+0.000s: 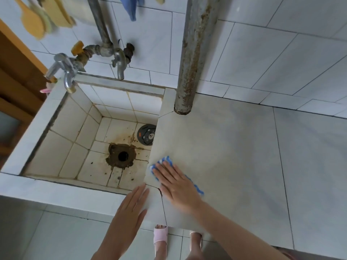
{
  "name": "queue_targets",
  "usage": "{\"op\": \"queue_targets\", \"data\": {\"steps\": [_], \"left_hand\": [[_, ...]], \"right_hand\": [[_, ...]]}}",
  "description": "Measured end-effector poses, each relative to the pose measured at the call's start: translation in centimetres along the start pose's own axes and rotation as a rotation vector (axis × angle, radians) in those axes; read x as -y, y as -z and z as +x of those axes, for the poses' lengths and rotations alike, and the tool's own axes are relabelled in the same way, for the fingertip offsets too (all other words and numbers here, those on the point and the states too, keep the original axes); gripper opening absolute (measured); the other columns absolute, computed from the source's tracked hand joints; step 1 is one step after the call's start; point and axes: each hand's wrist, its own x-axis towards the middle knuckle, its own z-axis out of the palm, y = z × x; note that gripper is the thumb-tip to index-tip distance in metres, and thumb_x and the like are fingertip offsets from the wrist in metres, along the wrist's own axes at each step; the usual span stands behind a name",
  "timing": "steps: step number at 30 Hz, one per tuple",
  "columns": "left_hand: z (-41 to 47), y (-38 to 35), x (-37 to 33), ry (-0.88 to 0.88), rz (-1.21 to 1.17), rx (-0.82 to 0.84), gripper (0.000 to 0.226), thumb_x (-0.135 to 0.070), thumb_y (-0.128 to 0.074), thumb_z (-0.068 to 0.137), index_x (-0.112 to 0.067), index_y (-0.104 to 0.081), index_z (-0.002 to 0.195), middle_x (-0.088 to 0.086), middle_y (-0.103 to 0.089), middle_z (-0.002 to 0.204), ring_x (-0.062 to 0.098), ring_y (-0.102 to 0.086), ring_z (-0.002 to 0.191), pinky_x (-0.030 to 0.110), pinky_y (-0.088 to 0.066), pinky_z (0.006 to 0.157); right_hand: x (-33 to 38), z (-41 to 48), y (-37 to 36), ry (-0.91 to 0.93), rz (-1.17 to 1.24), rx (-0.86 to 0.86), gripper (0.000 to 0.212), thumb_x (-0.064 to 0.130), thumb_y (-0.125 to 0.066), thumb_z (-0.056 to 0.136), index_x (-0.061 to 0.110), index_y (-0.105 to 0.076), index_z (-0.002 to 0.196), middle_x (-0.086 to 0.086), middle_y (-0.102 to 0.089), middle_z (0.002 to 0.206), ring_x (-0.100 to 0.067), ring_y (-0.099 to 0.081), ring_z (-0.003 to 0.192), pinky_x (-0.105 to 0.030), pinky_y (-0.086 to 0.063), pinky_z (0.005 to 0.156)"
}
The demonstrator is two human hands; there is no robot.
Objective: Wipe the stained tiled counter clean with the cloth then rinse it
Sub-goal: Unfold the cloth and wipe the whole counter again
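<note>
A blue-and-white striped cloth [163, 160] lies flat on the pale tiled counter [234, 147], close to its left edge beside the sink. My right hand [176, 182] presses flat on the cloth with fingers spread, covering most of it; stripes show past the fingertips and by the wrist. My left hand [131, 209] rests flat and empty on the counter's front edge at the sink corner, fingers together. The counter surface looks dull with a faint yellowish tint around the cloth, and a crack runs between my hands.
A deep tiled sink [90, 147] with a rusty drain hole [123, 156] and a round grey stopper [147, 135] lies to the left. Two taps [120, 64] [65, 72] hang over it. A rusty pipe [193, 59] stands on the counter's back-left corner. My slippered feet [160, 239] show below.
</note>
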Motion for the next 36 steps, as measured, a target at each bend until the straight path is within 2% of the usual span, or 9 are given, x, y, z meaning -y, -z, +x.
{"op": "queue_targets", "data": {"steps": [4,7,11,13,17,20,24,31,36], "left_hand": [[-0.5,0.9,1.3,0.064,0.005,0.006,0.052,-0.041,-0.026,0.096,-0.018,-0.034,0.142,-0.004,-0.027,0.151,0.01,-0.021,0.138,0.014,-0.009,0.111],[-0.8,1.2,2.5,0.089,0.007,-0.022,0.055,-0.045,-0.025,0.096,-0.017,-0.034,0.142,-0.004,-0.023,0.153,0.011,-0.024,0.137,0.017,-0.012,0.11],[-1.6,1.4,3.9,0.151,-0.004,-0.089,0.06,-0.05,-0.025,0.094,-0.018,-0.027,0.145,-0.005,-0.018,0.154,0.012,-0.022,0.139,0.024,-0.017,0.11],[-2.0,1.6,4.4,0.197,-0.008,-0.118,0.062,-0.052,-0.026,0.093,-0.017,-0.028,0.145,-0.004,-0.02,0.153,0.015,-0.025,0.138,0.026,-0.021,0.11],[-2.7,2.0,5.0,0.269,-0.009,-0.185,0.066,-0.055,-0.027,0.091,-0.016,-0.029,0.144,-0.003,-0.021,0.153,0.017,-0.026,0.137,0.035,-0.03,0.106],[-3.1,2.3,5.2,0.313,-0.015,-0.22,0.067,-0.054,-0.028,0.09,-0.018,-0.025,0.145,-0.001,-0.021,0.153,0.02,-0.028,0.136,0.036,-0.029,0.103],[-3.3,2.3,5.2,0.336,-0.016,-0.23,0.066,-0.054,-0.025,0.091,-0.018,-0.025,0.145,0.002,-0.021,0.153,0.023,-0.028,0.137,0.038,-0.032,0.102],[-3.2,2.0,5.2,0.358,0.004,-0.207,0.067,-0.053,-0.023,0.092,-0.014,-0.025,0.145,0.005,-0.02,0.153,0.024,-0.025,0.138,0.038,-0.03,0.105],[-3.2,2.1,5.1,0.373,0.038,-0.198,0.065,-0.051,-0.026,0.091,-0.011,-0.031,0.142,0.009,-0.026,0.151,0.028,-0.033,0.134,0.039,-0.035,0.102]], "right_hand": [[-1.0,3.3,0.7,-0.026,0.0,0.074,0.05,0.032,-0.016,0.102,0.016,-0.023,0.149,-0.002,-0.022,0.156,-0.019,-0.017,0.144,-0.036,-0.018,0.115],[-2.3,7.6,1.5,-0.138,0.015,0.115,0.057,0.034,-0.001,0.101,0.014,-0.028,0.147,-0.003,-0.028,0.153,-0.021,-0.025,0.142,-0.035,-0.017,0.114],[-4.7,12.2,1.9,-0.2,0.023,0.086,0.075,0.045,0.024,0.088,0.014,-0.005,0.149,-0.004,-0.004,0.158,-0.02,-0.001,0.146,-0.031,0.006,0.118],[-5.8,14.2,1.9,-0.284,0.017,0.085,0.068,0.045,0.019,0.089,0.014,0.006,0.149,-0.004,0.007,0.158,-0.019,0.009,0.145,-0.032,0.009,0.117],[-7.6,16.8,1.8,-0.376,-0.012,0.11,0.055,0.031,-0.011,0.102,0.011,0.008,0.149,-0.006,0.01,0.158,-0.022,0.013,0.145,-0.034,0.011,0.116],[-7.5,16.3,1.8,-0.385,0.013,0.087,0.054,0.032,-0.011,0.102,0.011,0.005,0.149,-0.006,0.008,0.158,-0.021,0.01,0.145,-0.032,0.011,0.115],[-4.7,12.5,1.5,-0.339,0.026,0.05,0.063,0.042,0.006,0.092,0.014,0.002,0.149,-0.005,0.001,0.159,-0.019,0.006,0.146,-0.03,0.009,0.116],[5.4,3.0,-0.6,-0.223,0.055,0.032,0.056,0.039,-0.014,0.101,0.012,-0.011,0.15,-0.006,-0.009,0.158,-0.022,-0.007,0.146,-0.036,-0.009,0.116],[6.5,-0.9,-0.4,-0.216,0.051,0.033,0.054,0.037,-0.018,0.101,0.014,-0.018,0.149,-0.004,-0.018,0.157,-0.02,-0.016,0.144,-0.036,-0.018,0.114]]}}
